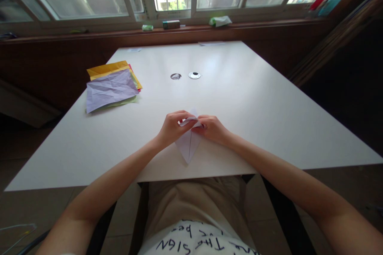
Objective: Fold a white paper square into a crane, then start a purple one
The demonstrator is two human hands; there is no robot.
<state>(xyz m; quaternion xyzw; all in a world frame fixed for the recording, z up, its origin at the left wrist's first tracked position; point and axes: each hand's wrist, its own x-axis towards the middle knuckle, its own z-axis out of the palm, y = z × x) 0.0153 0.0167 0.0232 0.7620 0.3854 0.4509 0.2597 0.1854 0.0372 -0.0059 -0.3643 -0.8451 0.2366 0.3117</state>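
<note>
A folded piece of white paper (188,147) lies near the front edge of the table, its lower point aimed at my body and a crease line down its middle. My left hand (175,126) pinches a raised flap at the upper part of the paper between thumb and fingers. From the other side, my right hand (212,127) grips the same upper part, thumb and fingertips closed on the folded layers. The fingers partly cover the folds, so their exact shape is hidden there.
On the left lies a stack of coloured paper sheets, a crumpled lilac sheet (110,87) above a yellow one (109,67). Two round discs (176,76) (194,75) rest beyond my hands on the white table (254,107). Small packets stand along the window sill (119,34).
</note>
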